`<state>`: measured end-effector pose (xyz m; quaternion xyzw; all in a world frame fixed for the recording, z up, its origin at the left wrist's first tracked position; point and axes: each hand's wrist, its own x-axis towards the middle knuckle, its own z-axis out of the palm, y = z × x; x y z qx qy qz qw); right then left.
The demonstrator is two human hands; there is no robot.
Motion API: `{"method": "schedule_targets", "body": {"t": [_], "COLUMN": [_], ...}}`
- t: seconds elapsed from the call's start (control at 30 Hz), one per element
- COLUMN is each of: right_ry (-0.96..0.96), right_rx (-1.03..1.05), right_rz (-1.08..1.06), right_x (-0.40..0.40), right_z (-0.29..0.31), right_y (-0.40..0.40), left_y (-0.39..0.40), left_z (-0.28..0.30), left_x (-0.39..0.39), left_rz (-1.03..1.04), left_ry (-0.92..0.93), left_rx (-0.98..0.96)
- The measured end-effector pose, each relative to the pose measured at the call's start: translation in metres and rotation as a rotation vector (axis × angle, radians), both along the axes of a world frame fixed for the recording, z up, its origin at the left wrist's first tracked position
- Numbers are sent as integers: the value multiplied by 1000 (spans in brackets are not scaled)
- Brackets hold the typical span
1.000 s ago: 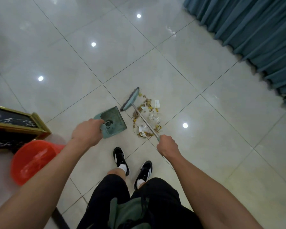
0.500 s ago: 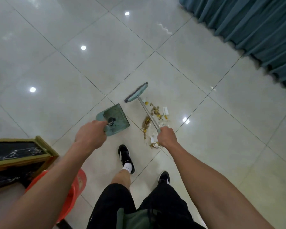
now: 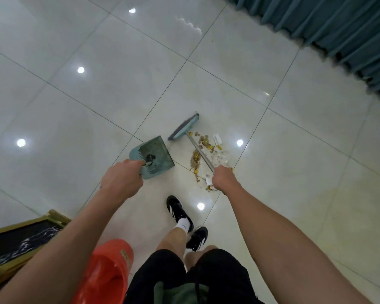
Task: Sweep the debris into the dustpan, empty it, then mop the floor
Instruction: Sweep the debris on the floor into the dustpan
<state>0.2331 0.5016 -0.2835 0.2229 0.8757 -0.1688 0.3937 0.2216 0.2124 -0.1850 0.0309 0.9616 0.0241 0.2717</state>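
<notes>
Head view: debris [image 3: 206, 152] between hands, left [image 3: 121, 183] gripping dustpan [image 3: 156, 154], right [image 3: 223, 179] broom [image 3: 184, 128].

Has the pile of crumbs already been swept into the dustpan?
No, the debris lies on the floor tiles to the right of the dustpan, beside the broom, and none of the pile shows inside the pan.

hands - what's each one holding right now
Left hand: grips the dustpan handle.
Right hand: grips the broom handle.
</notes>
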Motion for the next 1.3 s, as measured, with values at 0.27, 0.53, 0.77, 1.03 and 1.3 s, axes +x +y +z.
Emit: {"method": "schedule_targets", "body": {"t": [0.27, 0.53, 0.77, 1.03, 1.3], "right_ry": [-41, -1, 45, 135, 143], "right_rx": [29, 38, 30, -62, -44], "right_rz": [-147, -232, -229, -441, -689], "right_x": [102, 187, 212, 156, 83], "right_z": [2, 13, 22, 25, 14], "right_y": [22, 42, 43, 33, 11], "left_y": [26, 46, 55, 54, 55], "left_z": [3, 15, 30, 25, 2], "left_x": [32, 73, 77, 31, -72], "left_rz": [-137, -246, -277, -325, -535], "left_ry": [-1, 49, 71, 80, 9], "left_rx": [5, 17, -5, 14, -46]}}
